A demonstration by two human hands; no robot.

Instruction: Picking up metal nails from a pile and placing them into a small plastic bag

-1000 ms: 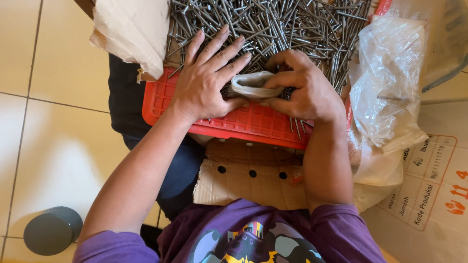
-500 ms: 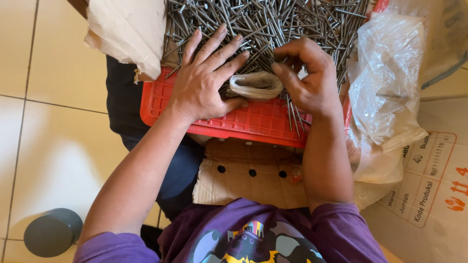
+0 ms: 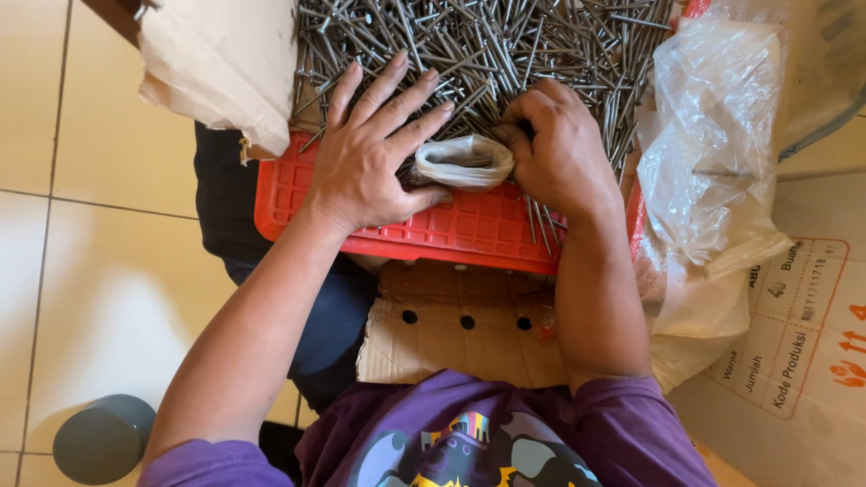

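A red plastic tray (image 3: 469,236) on my lap holds a big heap of long steel nails (image 3: 487,45). My left hand (image 3: 374,153) lies flat with fingers spread on the nails at the tray's near left, its thumb touching a small rolled clear plastic bag (image 3: 462,162). My right hand (image 3: 559,149) is curled around the bag's right end, fingertips tucked among the nails. The bag lies between the two hands at the near edge of the heap.
Crumpled brown paper (image 3: 221,68) hangs over the tray's left side. A clear plastic bag (image 3: 713,153) and a cardboard box (image 3: 794,352) sit to the right. Punched cardboard (image 3: 460,325) lies under the tray. A grey round object (image 3: 104,437) stands on the tiled floor.
My right hand has moved up from the tray's near edge to the bag's right end, into the nails. The bag now sits rolled between both hands. The left hand has barely shifted.
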